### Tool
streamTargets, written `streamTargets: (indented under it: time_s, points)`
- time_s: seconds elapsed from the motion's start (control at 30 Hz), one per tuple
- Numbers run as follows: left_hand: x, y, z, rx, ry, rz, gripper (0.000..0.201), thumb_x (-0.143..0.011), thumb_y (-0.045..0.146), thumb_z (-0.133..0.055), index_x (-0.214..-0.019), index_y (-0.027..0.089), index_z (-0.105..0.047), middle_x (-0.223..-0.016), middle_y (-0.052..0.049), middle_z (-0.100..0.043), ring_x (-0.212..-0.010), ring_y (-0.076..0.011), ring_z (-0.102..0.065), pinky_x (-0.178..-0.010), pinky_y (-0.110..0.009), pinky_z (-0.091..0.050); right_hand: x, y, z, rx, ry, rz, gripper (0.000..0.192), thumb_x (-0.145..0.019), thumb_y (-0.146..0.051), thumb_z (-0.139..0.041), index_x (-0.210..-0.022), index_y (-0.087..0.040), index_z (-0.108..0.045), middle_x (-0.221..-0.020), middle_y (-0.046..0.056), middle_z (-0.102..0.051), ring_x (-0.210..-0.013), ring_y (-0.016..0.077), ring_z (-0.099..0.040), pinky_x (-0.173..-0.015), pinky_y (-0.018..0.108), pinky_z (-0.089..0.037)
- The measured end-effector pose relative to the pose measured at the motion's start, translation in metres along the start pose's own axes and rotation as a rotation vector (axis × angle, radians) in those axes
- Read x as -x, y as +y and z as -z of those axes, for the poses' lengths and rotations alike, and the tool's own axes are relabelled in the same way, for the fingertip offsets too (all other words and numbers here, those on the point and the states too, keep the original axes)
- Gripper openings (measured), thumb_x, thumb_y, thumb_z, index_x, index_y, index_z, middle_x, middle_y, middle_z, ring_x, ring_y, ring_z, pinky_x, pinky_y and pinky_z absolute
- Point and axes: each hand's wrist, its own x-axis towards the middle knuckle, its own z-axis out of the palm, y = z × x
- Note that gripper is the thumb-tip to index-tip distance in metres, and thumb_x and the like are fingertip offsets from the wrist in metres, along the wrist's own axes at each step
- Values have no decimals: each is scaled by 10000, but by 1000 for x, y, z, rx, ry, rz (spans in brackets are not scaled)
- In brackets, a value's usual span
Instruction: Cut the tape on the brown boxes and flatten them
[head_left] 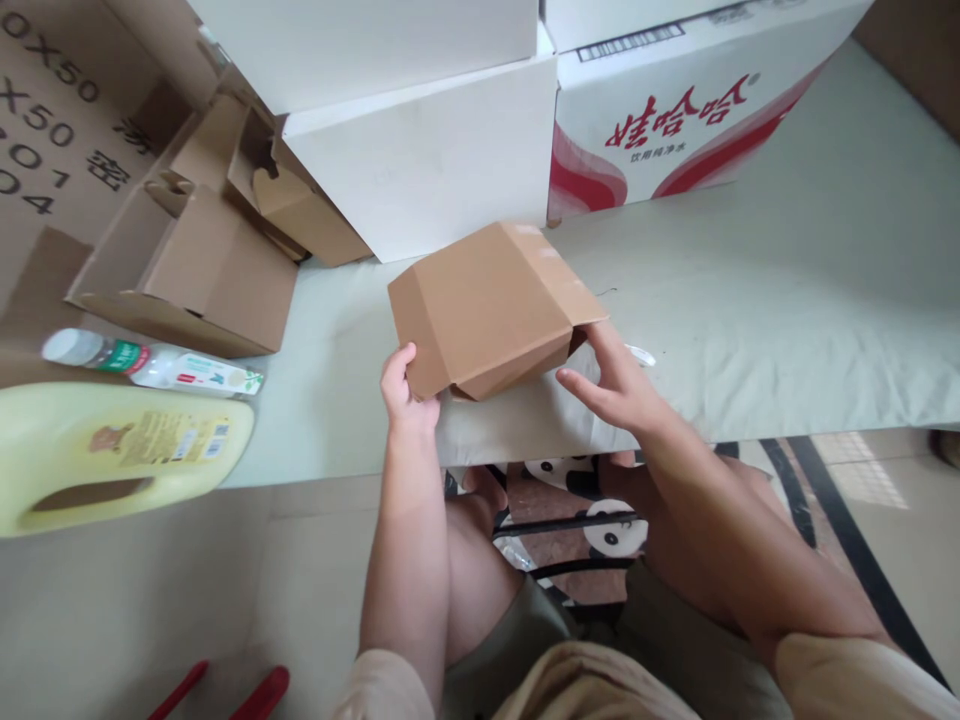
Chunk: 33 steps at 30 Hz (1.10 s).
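Gripping brown box [487, 305], left hand [405, 395] curled, right hand [611, 385] fingers spread

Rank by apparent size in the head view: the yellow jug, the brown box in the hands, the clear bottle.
1. Yellow jug, partly cut off by the frame edge and nearer the camera, so its lead is unsure.
2. Brown box, looking almost as large.
3. Clear bottle, clearly smallest.

A small brown cardboard box [487, 305], partly folded with flaps loose, sits tilted at the table's near edge.
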Motion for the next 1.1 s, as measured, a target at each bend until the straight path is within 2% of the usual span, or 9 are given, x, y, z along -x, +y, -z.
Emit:
streamTargets:
  time_s: [0.13,0.27,0.37,0.47,0.63,0.7,0.87,1.0,1.1]
  points:
    - [2,5,-2,4,-44,55,307,-551,366,-832,-641,191,-595,-703,4,-689,-642,-139,-657,-620,-269,-497,1,10,-3,-48,41,-24,601,-943,-651,-577,-1364,-225,-529,-1200,156,-658,-1042,330,-625,-924,549,-539]
    - [3,6,-8,-10,31,90,300,-531,383,-811,-676,185,-638,-725,-11,-690,-660,-154,-654,-621,-278,-487,2,11,-3,-85,49,-112,449,-922,-649,-610,-1111,-242,-607,-943,84,-660,-810,257,-615,-752,460,-542]
    - [6,5,-13,-50,66,-35,350,-584,421,-820,-613,195,-554,-640,25,-575,-588,-108,-539,-571,-253,-392,1,8,-4,-101,95,-201,450,-868,-653,-677,-1042,-243,-616,-816,43,-628,-717,222,-580,-663,401,-503]
    - [9,6,-16,-100,-20,-177,450,-640,448,-828,-573,209,-453,-587,53,-426,-548,-91,-412,-543,-255,-305,0,4,-5,-102,188,-237,526,-790,-664,-755,-1060,-233,-625,-791,32,-623,-723,216,-577,-653,375,-477]
    - [10,7,-17,-90,-22,-203,371,-653,472,-790,-639,207,-531,-648,30,-473,-605,-116,-452,-570,-257,-321,-2,-2,-4,-75,167,-280,502,-750,-687,-776,-875,-225,-623,-651,-2,-540,-618,173,-509,-565,328,-390]
    - [9,7,-17,-68,-11,-199,376,-653,459,-774,-634,209,-494,-644,35,-447,-599,-112,-439,-566,-254,-310,-2,-2,-4,-51,182,-306,507,-730,-676,-799,-889,-228,-623,-686,5,-574,-629,174,-524,-574,332,-406]
    - [10,7,-19,-25,15,-186,389,-626,418,-768,-654,216,-436,-664,38,-453,-624,-115,-451,-586,-249,-337,-1,1,-7,-95,248,-410,668,-647,-645,-866,-1107,-237,-603,-948,66,-698,-820,243,-639,-728,413,-525]
    - [8,5,-17,6,62,-187,384,-615,419,-777,-700,216,-462,-720,34,-487,-682,-124,-493,-635,-252,-370,-1,-4,-5,-134,220,-516,609,-621,-643,-861,-971,-239,-570,-781,9,-632,-696,200,-565,-644,369,-467]
    - [5,5,-13,34,49,-212,388,-630,415,-755,-694,220,-425,-714,37,-462,-682,-127,-495,-658,-258,-389,0,-10,0,-170,222,-482,447,-737,-628,-756,-855,-238,-570,-757,9,-608,-710,191,-543,-656,351,-433]
